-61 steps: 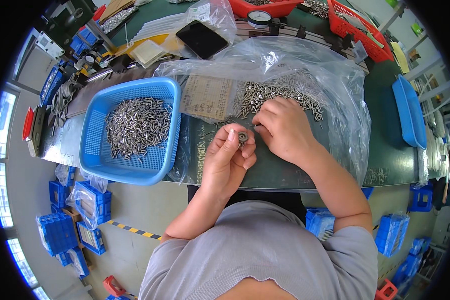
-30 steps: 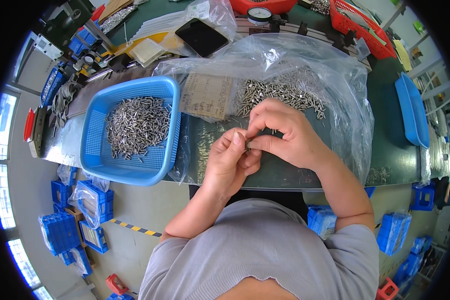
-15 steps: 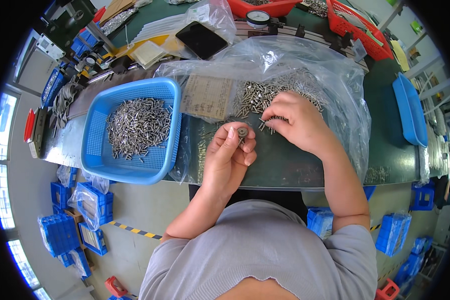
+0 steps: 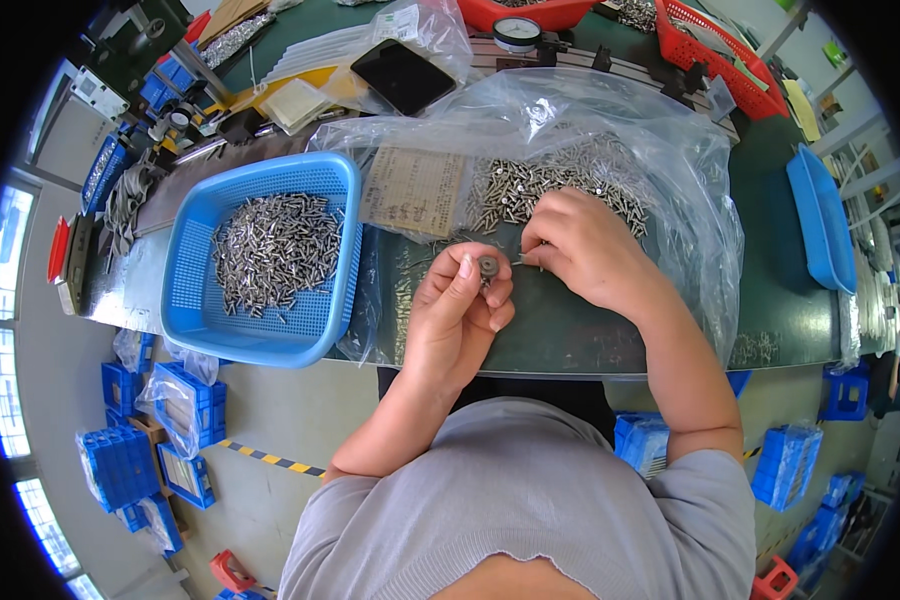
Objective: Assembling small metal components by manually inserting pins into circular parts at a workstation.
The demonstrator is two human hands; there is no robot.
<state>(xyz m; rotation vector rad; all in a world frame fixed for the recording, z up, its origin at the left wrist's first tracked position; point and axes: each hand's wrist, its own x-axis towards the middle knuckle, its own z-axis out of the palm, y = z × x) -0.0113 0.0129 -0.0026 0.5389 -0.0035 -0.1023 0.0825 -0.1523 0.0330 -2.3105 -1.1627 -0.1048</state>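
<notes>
Head view showed the left hand (image 4: 460, 315) pinching a small dark round gauge (image 4: 489, 266) upright in its grip, just left of the right hand (image 4: 580, 250). The right grip pinched a small screw (image 4: 523, 260), its long axis level, tip toward the gauge. Loose screws (image 4: 560, 180) lay beyond on the clear bag (image 4: 690, 200); a blue basket (image 4: 270, 260) sat left on the worktop (image 4: 770, 260).

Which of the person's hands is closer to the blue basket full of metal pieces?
The left hand. It holds a small round part just right of the blue basket; the right hand is farther right, over the plastic bag of screws.
</notes>
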